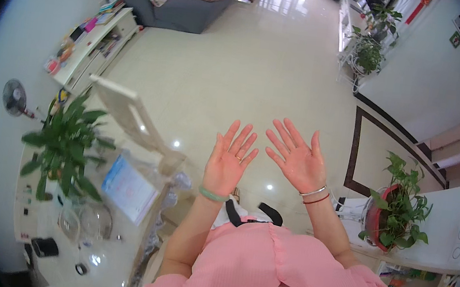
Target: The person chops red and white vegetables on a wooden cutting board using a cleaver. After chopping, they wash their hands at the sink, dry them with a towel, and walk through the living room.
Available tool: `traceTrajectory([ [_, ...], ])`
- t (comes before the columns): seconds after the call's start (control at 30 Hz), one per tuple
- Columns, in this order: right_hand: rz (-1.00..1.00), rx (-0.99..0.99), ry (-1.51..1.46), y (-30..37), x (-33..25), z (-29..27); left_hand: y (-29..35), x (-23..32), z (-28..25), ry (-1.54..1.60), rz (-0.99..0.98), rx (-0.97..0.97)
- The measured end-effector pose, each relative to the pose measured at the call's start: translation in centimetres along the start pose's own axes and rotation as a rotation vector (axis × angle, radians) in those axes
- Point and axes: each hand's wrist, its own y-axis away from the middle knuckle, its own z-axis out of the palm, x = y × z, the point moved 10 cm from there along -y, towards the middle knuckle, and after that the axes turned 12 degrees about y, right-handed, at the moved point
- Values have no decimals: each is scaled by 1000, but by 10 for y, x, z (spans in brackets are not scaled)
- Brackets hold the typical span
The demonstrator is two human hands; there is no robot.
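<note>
Both my hands are held out over the floor, palms turned up and nothing in them. My left hand (227, 163) is open with its fingers spread; a ring is on one finger and a green bangle (213, 195) circles the wrist. Beside it, a small gap away, my right hand (299, 160) is open too, fingers apart. That wrist wears a silver bangle (313, 192) and a thin red cord. Nearest to my left arm is a table (117, 267) with a blue and white booklet or pad (129, 190) on it.
A leafy plant (69, 146), glass ware and a black cup-like object (45, 247) stand on the table. A chair (130, 111) is at its far edge. On my right, a red-potted plant (384, 217) sits by a white cabinet. Farther off are a grey sofa (186, 9) and a low white cabinet (88, 57).
</note>
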Motion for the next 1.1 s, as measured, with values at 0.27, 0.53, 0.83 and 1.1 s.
traceTrajectory([
  [0.27,-149,110,-81,-126,-104,-90,-197,-3,-6,-13,-172,29],
  [0.53,-142,125,10,-297,-209,-168,-416,14,-4,-70,-209,19],
  [0.83,-6,67,77,-514,-304,-214,-626,66,-9,-15,-93,98],
  [1.1,-25,35,3,-708,-385,-288,-846,103,-21,20,-94,46],
])
